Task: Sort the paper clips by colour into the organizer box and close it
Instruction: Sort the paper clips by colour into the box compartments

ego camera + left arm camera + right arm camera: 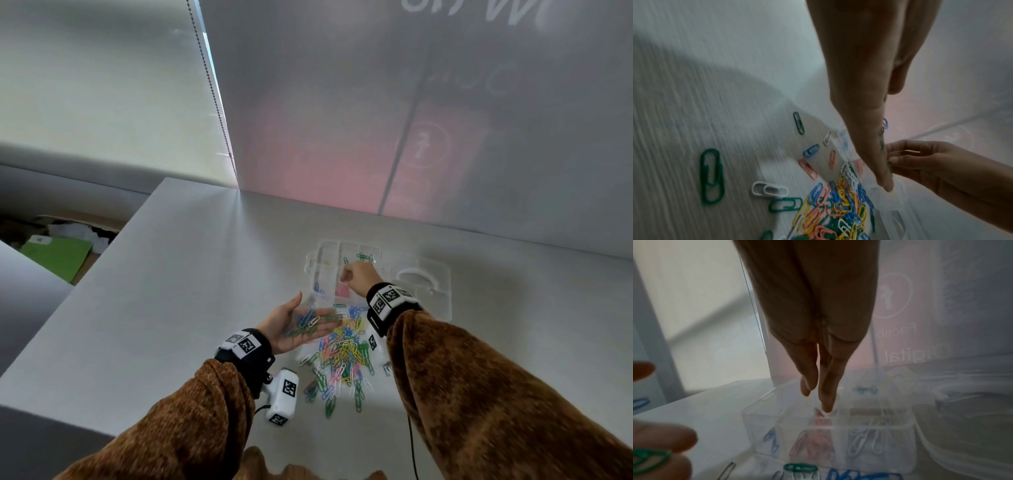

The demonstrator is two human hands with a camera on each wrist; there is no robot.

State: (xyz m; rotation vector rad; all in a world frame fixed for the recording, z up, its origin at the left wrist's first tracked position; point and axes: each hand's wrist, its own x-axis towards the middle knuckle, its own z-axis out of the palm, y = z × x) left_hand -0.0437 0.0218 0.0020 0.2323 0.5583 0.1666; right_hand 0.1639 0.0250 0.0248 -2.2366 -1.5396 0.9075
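Note:
A clear organizer box (310, 263) lies open on the white table, its lid (440, 303) flat to the right. Its compartments hold blue clips (771, 439), pink clips (813, 443), white clips (861, 441) and green clips (363, 256). My right hand (346, 274) hovers over the box with thumb and fingers pinched together (816, 395); the end of a pink clip (819, 412) shows at their tips. My left hand (291, 329) lies palm up in front of the box, fingers straight, carrying several mixed clips. A pile of mixed clips (342, 356) lies just behind it, nearer me.
Loose green, white, blue and pink clips (712, 175) are scattered around the pile. The table's left edge (113, 246) drops to a floor with cardboard and a green sheet (58, 253). A frosted wall (411, 137) stands close behind the box.

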